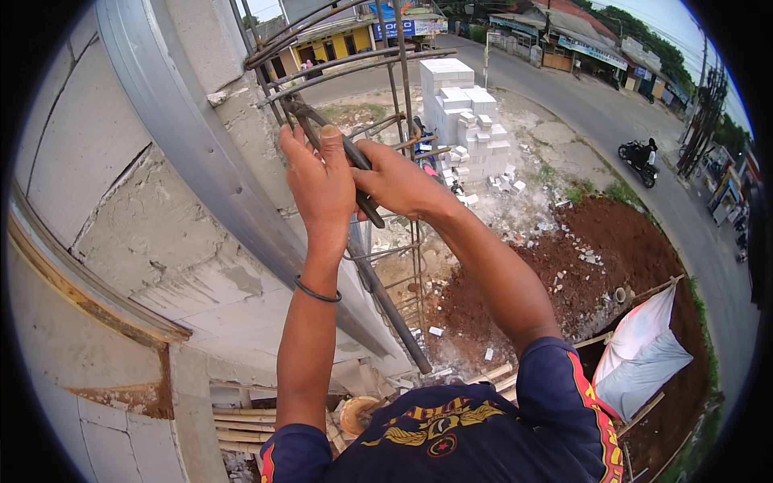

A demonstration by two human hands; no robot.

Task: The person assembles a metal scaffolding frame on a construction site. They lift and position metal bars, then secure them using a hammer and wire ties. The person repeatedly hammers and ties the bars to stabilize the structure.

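Both my arms reach up and away to the upper middle, toward a column cage of rusty steel bars. A dark metal tool, pincers by its two-handled look, points up-left, its head close to the bars. My left hand is closed around it, thumb up and fingertips showing at the far side. My right hand wraps round a handle from the right, touching the left hand. The jaws are too small to read. Below my hands a thick dark bar slants down to the right.
A grey metal channel runs along the block wall at left. Far below are stacked white blocks, reddish soil, a pale tarp and a road with a motorcycle. Bamboo poles lie beneath me.
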